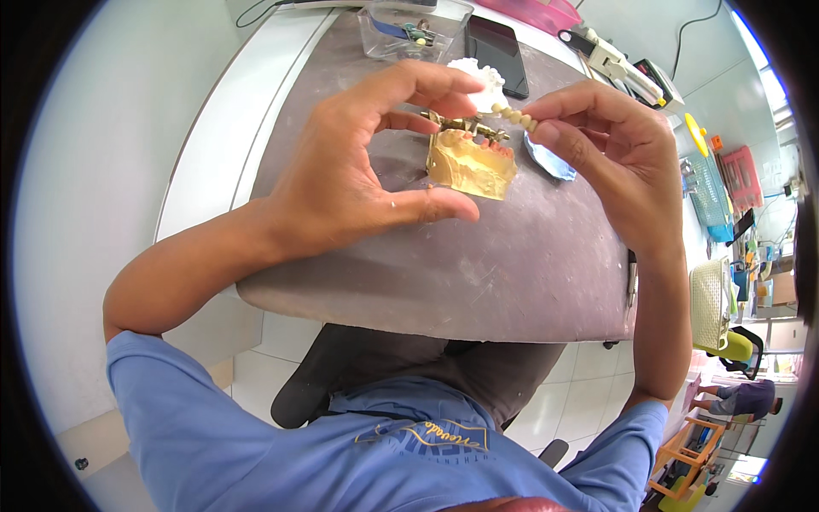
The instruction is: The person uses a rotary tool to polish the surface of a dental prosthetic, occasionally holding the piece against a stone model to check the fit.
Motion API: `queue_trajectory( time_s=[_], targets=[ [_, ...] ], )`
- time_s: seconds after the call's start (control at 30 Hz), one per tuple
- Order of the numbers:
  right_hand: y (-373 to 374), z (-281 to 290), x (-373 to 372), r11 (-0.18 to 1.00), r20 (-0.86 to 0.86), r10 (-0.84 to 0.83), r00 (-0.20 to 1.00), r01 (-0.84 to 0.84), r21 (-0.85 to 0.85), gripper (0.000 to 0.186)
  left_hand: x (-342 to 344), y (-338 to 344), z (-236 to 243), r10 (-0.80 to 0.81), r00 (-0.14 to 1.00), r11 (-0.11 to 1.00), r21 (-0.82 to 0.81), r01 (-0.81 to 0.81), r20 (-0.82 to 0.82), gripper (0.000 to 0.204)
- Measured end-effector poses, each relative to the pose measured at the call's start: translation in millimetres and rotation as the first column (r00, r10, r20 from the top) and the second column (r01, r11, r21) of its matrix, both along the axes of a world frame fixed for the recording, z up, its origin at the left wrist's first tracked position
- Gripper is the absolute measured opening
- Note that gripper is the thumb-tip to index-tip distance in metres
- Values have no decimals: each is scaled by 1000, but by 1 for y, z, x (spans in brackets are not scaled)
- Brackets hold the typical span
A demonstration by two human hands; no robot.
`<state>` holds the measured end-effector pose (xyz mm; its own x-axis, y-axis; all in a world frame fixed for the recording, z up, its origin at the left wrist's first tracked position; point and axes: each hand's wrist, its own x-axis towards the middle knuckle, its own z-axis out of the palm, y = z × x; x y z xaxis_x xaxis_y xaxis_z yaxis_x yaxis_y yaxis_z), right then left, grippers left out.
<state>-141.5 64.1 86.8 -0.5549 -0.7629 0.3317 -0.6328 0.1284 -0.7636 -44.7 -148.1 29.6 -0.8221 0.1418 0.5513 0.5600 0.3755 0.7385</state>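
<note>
My left hand (341,154) curves wide around a brass dental articulator (465,125), thumb and fingers spread apart. Its fingertips come close to the metal and the white plaster cast (479,84) behind; I cannot tell whether they touch. A yellow dental cast (472,166) with pinkish tooth stumps along its top faces me, just above the thumb. Between thumb and index finger, my right hand (610,145) pinches one end of a dental bridge (514,116), a short row of cream-coloured teeth. The bridge's free end points left, over the articulator.
Beyond the hands lie a black phone (496,56) and a clear plastic box (409,32) with small parts. A blue piece (550,159) rests under my right hand. The grey worktop (444,282) has a rounded front edge. Baskets (710,299) and a person (746,399) are at right.
</note>
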Motion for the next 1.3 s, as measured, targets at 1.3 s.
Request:
queue_trajectory(
  time_s=[1.3],
  targets=[
    [2,-23,15,999,-292,27,956,-15,42,49,1,-1,-2,-14,1000,998,-68,13,-19,53]
  ],
)
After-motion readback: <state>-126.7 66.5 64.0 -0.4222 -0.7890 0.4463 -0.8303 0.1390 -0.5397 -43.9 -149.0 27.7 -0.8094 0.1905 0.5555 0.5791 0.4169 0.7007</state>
